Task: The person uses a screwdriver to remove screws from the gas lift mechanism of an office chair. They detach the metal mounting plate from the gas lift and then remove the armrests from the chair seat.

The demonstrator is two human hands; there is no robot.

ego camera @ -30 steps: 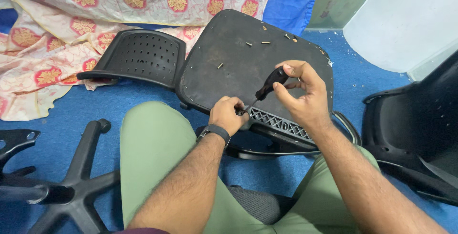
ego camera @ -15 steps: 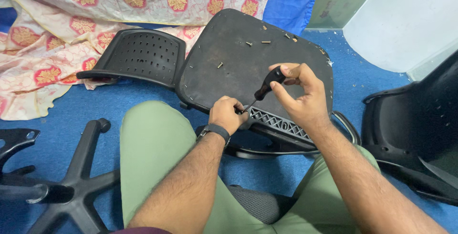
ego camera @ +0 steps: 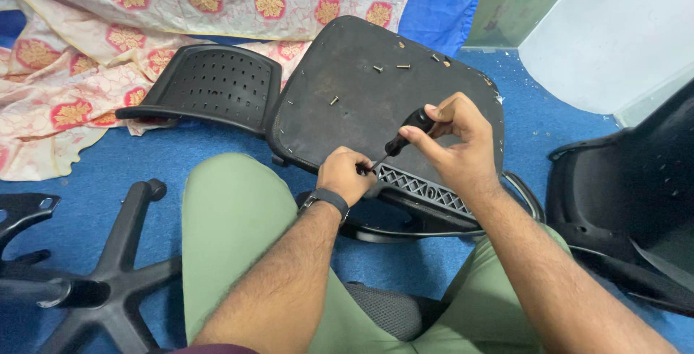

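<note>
We see our right hand [ego camera: 459,144] closed around the black handle of a screwdriver [ego camera: 405,135]. The fingers pinch the top of the handle, and the tool tilts down and to the left. Its thin metal tip ends right at our left hand [ego camera: 345,173]. Our left hand is curled shut near the tip, at the front edge of an upside-down chair seat [ego camera: 361,101]. We cannot tell what small thing the left hand is pinching, because the fingers hide it. A black watch [ego camera: 325,199] sits on the left wrist. So the screwdriver lies between our two hands, with the right hand on top and the left hand at the bottom. The chair seat leans over our knees, and a black grid part [ego camera: 423,188] shows just under the right hand. A few loose screws [ego camera: 378,68] lie on the dark seat, well apart from our hands. A black plastic chair back [ego camera: 210,83] with small holes lies to the left of the seat. A chair base with legs [ego camera: 108,274] lies on the blue floor [ego camera: 108,159] at the lower left. A cloth with flowers [ego camera: 72,72] lies behind.
</note>
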